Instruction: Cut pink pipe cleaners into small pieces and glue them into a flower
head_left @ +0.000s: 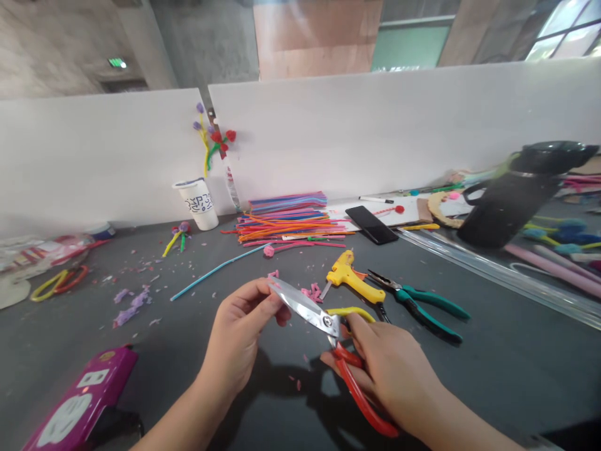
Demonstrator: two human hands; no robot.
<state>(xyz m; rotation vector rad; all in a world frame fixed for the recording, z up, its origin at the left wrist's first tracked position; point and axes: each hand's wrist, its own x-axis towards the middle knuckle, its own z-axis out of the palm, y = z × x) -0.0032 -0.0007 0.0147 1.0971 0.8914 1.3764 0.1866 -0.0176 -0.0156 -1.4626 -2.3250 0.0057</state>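
My right hand (392, 360) grips a pair of scissors (305, 308) with one red and one yellow handle, the silver blades pointing left and away from me. My left hand (246, 329) is pinched at the blade tips, holding a small piece of pink pipe cleaner (274, 274) that pokes out above the fingers; most of it is hidden. Just beyond the blades lie pink clippings (312, 292). A yellow glue gun (354, 279) rests on the dark table behind the right hand, beside green-handled pliers (417, 300).
Colourful pipe cleaners (286, 219) are heaped at the back near a phone (370, 224). A paper cup (197, 203) stands against the white partition. A black jug (516, 194) is at right, a magenta power strip (87, 401) front left, purple scraps (134, 307) left.
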